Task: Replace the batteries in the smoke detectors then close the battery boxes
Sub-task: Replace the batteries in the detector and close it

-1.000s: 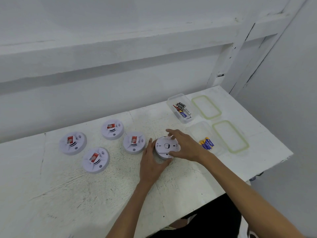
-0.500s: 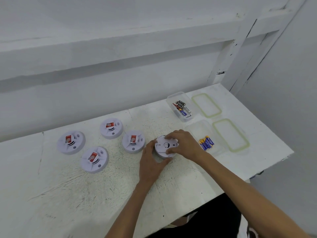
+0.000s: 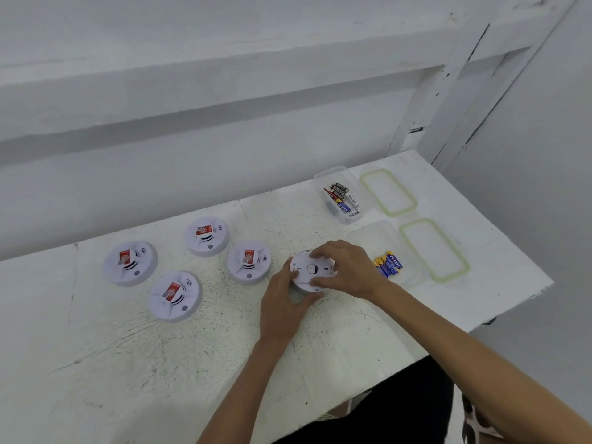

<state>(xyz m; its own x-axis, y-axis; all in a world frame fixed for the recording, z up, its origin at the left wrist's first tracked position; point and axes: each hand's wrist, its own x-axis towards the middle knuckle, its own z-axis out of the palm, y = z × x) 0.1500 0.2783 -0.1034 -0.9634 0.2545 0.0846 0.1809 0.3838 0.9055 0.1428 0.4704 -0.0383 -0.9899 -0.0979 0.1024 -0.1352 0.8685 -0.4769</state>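
Four sticker-marked smoke detectors (image 3: 174, 294) lie left of centre on the desk (image 3: 96, 363). At centre, the left hand (image 3: 282, 307) grips the near rim of an overturned detector (image 3: 309, 272), and the right hand (image 3: 350, 272) curls its fingers over the detector's right edge. Just right lie blue batteries (image 3: 389, 265).

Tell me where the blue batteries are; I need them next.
Head view, right side of the table: the blue batteries lie in the nearer clear box, between the right hand and a green-rimmed lid.

Bare forearms (image 3: 448, 341) and a black garment (image 3: 400, 411) (at the lap).
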